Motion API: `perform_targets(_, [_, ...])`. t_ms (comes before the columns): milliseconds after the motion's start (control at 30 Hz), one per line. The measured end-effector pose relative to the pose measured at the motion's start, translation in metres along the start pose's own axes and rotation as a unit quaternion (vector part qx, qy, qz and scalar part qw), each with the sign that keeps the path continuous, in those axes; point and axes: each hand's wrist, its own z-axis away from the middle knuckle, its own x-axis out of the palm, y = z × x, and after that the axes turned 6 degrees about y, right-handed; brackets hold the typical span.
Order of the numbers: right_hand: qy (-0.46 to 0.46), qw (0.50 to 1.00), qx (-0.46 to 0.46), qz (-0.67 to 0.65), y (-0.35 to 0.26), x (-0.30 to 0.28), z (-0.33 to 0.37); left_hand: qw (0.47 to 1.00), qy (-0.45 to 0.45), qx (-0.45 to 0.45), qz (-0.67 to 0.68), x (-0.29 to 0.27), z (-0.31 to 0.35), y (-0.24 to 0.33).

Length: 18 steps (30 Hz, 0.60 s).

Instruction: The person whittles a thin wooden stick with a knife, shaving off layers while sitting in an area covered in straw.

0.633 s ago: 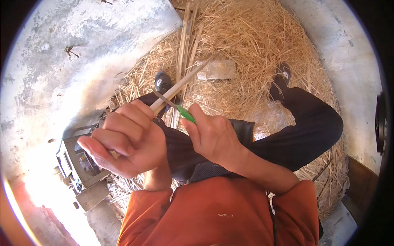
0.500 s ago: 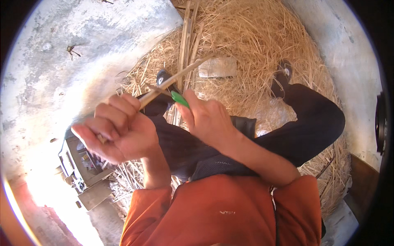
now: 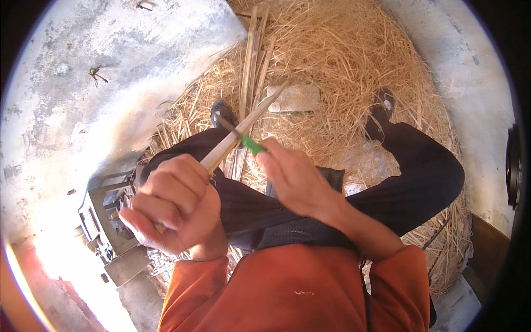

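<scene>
While clamping a pale, tapered stick [image 3: 253,118] in the left hand [image 3: 177,202], lays the blade of a green-handled knife [image 3: 253,145] across it, pinching the handle in the right hand [image 3: 296,178]. Holds the hands apart but near each other, above dark-trousered legs [image 3: 409,180] bent outward. Hides the stick's near end inside the closed fingers, with only a stub showing lower down. Points the thin end toward a pale block [image 3: 296,99] lying on loose straw [image 3: 348,50]. Has the left shoe [image 3: 221,112] directly behind the blade's tip, crowding that spot, and long wooden strips [image 3: 249,66] running behind the stick. Half covers, with the right hand, a dark thing [image 3: 333,179] too hidden to identify. Has a grey box-like object [image 3: 119,252] beyond the left hand and the right shoe [image 3: 385,102] on the straw.
</scene>
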Motion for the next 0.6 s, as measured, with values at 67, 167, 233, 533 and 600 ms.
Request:
perform_targets(67, [-0.003,0.999,-0.012,-0.044,-0.015,0.005,0.004,1.000,-0.020,0.011,-0.005,-0.002,0.007,0.000])
perform_targets(167, [0.000,0.999,-0.007,-0.042,-0.023,0.004,0.009,0.998,0.033,0.041,-0.022,-0.004,0.015,-0.003])
perform_targets(233, [0.017,0.998,-0.056,-0.035,-0.021,0.002,0.012,0.997,0.053,0.048,-0.003,-0.006,0.016,-0.005])
perform_targets(533, [0.042,0.991,0.003,0.131,0.044,0.011,-0.015,0.997,0.055,0.048,-0.028,-0.013,0.017,-0.003])
perform_targets(600, [0.052,0.983,0.069,0.164,0.069,0.011,-0.028,0.997,0.055,0.049,-0.030,-0.011,0.021,-0.003])
